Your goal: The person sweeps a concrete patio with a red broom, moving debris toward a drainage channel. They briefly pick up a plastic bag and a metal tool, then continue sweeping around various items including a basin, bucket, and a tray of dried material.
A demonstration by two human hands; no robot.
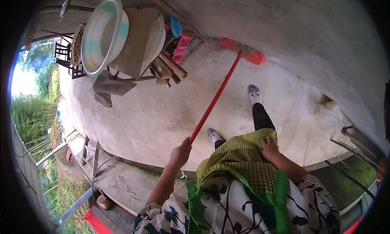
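My left hand (180, 153) grips the upper end of a red broom handle (214, 101). The handle slants away to the red broom head (240, 49), which has some green bristles and lies at the foot of the wall. My right hand (269, 148) holds no tool; it rests with fingers spread on the yellow-green checked apron (237, 147) over my leg. My two grey-and-white shoes (255, 94) stand on the concrete floor (170, 118), one ahead of the other.
At the left, a large white-and-green basin (102, 38) stands by a board (135, 42), with a grey cloth (109, 87) hanging below. A pink basket (182, 48) and wooden pieces (172, 69) sit beside them. The wall (304, 29) bounds the right; a small wooden ladder (90, 154) is lower left.
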